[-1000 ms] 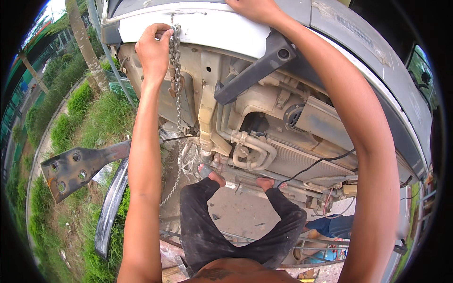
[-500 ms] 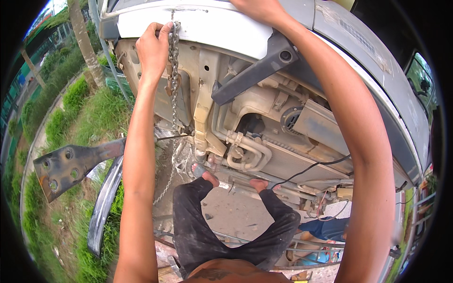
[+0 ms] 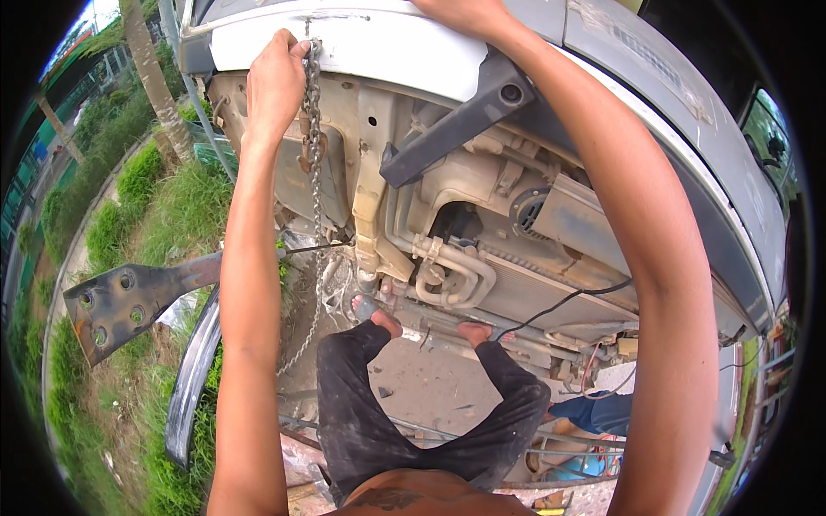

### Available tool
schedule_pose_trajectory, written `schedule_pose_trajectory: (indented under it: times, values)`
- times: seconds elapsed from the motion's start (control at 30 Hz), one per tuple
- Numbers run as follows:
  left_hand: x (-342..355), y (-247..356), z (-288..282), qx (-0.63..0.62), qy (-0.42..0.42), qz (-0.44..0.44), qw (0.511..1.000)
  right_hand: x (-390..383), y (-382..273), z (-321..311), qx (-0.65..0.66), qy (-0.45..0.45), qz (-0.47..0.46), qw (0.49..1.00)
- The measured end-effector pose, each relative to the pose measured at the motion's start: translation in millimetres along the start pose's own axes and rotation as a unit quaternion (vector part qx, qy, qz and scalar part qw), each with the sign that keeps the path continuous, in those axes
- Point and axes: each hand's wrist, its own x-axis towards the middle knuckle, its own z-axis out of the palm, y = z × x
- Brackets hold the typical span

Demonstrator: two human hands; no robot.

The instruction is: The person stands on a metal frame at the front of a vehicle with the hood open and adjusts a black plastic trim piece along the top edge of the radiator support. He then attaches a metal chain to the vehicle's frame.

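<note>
Rusty grey chain (image 3: 313, 155), white car panel (image 3: 387, 43), black bracket (image 3: 456, 129), green grass (image 3: 163, 206)

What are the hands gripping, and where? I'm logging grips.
Left hand grips the hanging chain near its top. Right hand rests on the white panel edge.

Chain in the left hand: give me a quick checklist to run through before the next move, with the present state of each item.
1. Left hand closed on the chain: ok.
2. Right hand on the white body panel: ok, though its fingers are partly out of view.
3. Chain hanging free below the grip: ok, it drops slack toward the ground.
4. Chain's upper anchor: cannot tell, hidden at the panel edge.
5. Bare feet planted: ok, on the concrete below the exposed radiator.
6. Rusty bracket apart from the left arm: ok.
</note>
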Motion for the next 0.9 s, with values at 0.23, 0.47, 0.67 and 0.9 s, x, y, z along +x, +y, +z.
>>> schedule_pose_trajectory:
  times: [0.23,0.47,0.67,0.9]
  values:
    - [-0.1,-11.1,-3.9,0.0,-0.043,-0.061,0.997,1.3,3.4,2.8,-0.001,0.003,0.0,1.0]
    - [-4.4,-8.3,-7.0,0.074,0.032,0.072,0.994,0.8,-3.3,-1.8,0.004,0.0,0.007,1.0]
    - [13.0,-15.2,-7.9,0.009,-0.117,-0.124,0.985,2.3,0.1,2.9,0.009,0.005,0.002,1.0]
    - [-1.5,-17.8,-2.1,-0.019,-0.013,-0.013,1.0,0.2,5.3,-6.8,-0.007,-0.009,0.015,1.0]
